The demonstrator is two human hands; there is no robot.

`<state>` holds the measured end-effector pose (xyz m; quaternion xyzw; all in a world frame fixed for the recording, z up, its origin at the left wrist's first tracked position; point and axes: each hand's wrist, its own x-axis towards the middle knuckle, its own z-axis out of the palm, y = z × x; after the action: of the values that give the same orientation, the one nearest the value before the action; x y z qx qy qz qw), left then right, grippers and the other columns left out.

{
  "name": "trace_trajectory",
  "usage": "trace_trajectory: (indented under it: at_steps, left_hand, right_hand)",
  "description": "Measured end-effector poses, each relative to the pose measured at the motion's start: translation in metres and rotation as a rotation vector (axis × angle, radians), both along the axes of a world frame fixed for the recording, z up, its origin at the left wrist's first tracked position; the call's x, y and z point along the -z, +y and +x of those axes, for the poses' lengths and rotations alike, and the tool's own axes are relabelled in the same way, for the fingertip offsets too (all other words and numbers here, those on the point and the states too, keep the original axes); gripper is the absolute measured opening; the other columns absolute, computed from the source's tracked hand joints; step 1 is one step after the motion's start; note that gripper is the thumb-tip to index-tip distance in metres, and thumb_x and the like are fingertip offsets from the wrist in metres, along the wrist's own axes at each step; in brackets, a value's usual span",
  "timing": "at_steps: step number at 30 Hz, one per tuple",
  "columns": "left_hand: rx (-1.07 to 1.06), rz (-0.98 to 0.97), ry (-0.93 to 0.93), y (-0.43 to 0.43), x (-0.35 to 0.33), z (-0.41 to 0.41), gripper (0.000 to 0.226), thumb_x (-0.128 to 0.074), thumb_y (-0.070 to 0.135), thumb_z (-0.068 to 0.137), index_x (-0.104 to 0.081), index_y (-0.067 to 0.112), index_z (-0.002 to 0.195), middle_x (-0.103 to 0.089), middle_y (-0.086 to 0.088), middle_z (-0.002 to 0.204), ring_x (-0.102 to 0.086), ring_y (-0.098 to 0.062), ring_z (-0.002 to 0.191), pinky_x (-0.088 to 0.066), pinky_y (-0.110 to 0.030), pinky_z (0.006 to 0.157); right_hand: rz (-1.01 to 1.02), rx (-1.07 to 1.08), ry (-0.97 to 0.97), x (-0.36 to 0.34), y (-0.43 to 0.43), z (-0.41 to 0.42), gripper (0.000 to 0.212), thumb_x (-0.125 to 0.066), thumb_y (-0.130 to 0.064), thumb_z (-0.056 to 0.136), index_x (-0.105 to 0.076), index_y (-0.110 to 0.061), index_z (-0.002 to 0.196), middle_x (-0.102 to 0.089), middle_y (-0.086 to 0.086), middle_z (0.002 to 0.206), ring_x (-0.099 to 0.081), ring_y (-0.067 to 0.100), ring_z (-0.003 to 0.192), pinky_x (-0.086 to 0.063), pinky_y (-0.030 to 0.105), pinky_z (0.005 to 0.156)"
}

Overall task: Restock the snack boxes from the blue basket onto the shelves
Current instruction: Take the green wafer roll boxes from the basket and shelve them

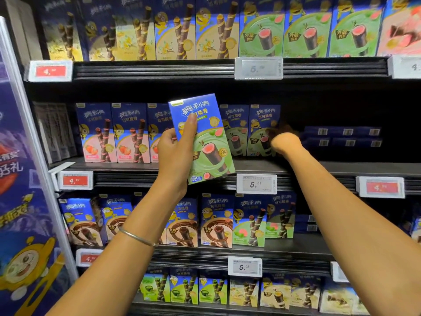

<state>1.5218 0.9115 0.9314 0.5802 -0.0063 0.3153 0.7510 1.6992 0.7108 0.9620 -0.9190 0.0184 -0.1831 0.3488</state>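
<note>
Silver bangle (136,237): on the left wrist, nearest the camera; plays no part in the work.
Left hand (175,153): grasps the held box, thumb laid up the front face, fingers behind it. It is raised in front of the middle shelf (159,179), judged to be waiting while a slot is prepared.
Held box (205,142): the task's item; blue top, green lower print, tilted slightly. The print matches the green row, so it is judged to belong there.
Right hand (286,142): reaches into the shelf, just beside the rightmost green box. Its fingers point away and blur, so whether it grips or only pushes cannot be told. Likely purpose: squaring the row or making room.
Green row (262,131): upright, facing out, above the price tag (256,184).
Pink row (114,133): upright, to the left.
Dark bay (341,110): right of the green row, flat boxes (341,135) at its back; probable destination.
Blue basket: not in view.
</note>
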Motion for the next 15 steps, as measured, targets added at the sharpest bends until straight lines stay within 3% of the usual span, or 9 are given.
trace_trajectory:
  at_steps: [7,12,15]
  left_hand:
    - [0.007,-0.009,0.006,0.001,0.000,-0.002,0.055,-0.065,0.048,0.102,-0.059,0.003,0.134,-0.083,-0.003,0.106,-0.081,-0.019,0.090,-0.067,-0.031,0.069]
    - [0.008,0.006,0.006,0.001,0.000,-0.001,0.057,-0.066,0.048,0.101,-0.059,0.002,0.134,-0.082,-0.004,0.107,-0.081,-0.020,0.092,-0.067,-0.032,0.071]
    - [0.006,0.010,0.006,-0.001,0.000,0.001,0.057,-0.065,0.048,0.101,-0.060,0.002,0.134,-0.082,-0.005,0.108,-0.081,-0.020,0.091,-0.066,-0.031,0.069]
  right_hand:
    - [-0.004,-0.016,-0.019,0.001,-0.001,0.000,0.043,-0.052,-0.017,0.104,-0.043,-0.008,0.145,-0.049,0.020,0.143,-0.050,0.038,0.129,-0.042,0.042,0.103]
    - [0.047,0.002,-0.002,0.001,-0.004,-0.005,0.039,-0.058,-0.014,0.101,-0.049,-0.002,0.137,-0.058,0.022,0.131,-0.059,0.036,0.117,-0.044,0.036,0.080]
    - [0.085,0.030,-0.019,0.004,-0.011,-0.012,0.036,-0.059,-0.016,0.100,-0.052,0.000,0.132,-0.060,0.023,0.126,-0.062,0.038,0.111,-0.051,0.042,0.086]
